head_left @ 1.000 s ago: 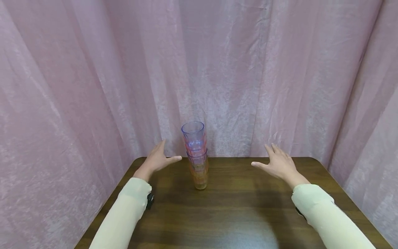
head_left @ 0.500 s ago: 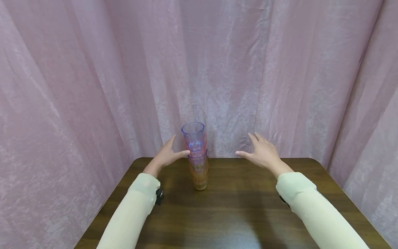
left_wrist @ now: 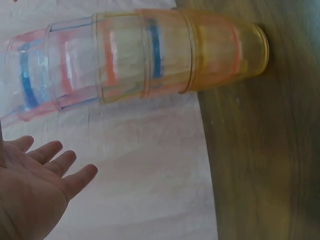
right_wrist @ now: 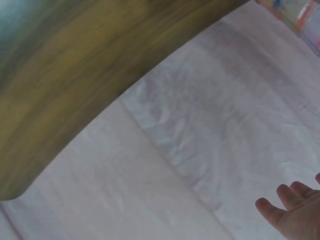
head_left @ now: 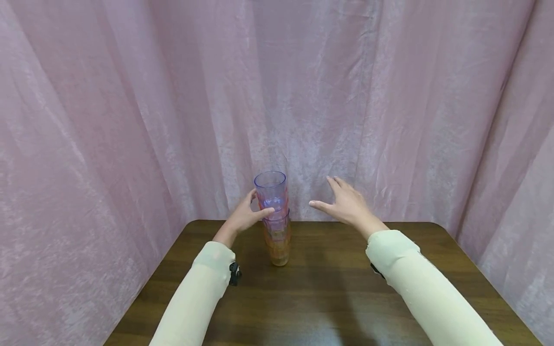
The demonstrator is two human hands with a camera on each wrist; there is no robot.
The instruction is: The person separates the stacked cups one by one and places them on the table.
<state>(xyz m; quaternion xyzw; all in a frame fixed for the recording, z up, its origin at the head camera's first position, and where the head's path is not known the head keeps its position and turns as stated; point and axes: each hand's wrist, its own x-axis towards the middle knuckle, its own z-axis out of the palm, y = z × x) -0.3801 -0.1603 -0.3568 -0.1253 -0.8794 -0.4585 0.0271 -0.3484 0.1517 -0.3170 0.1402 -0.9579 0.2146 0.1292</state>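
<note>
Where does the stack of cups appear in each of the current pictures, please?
Head: the stack of cups stands upright, near the picture's centre.
Left wrist: the stack of cups runs sideways across the top, base toward the right.
Right wrist: only part of the stack of cups shows, cut off at the upper right corner.
Shared landmark: the brown table, its edge seen against the pink curtain.

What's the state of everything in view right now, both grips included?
Cup stack: nested, upright on the table.
Blue-rimmed cup: mouth up, in the upper part of the stack.
Left grip: open, thumb crossing in front of the stack; contact unclear.
Right grip: open, raised, holding nothing, apart from the stack.
Table: bearing the stack.
Curtain: hanging in folds behind the table.
</note>
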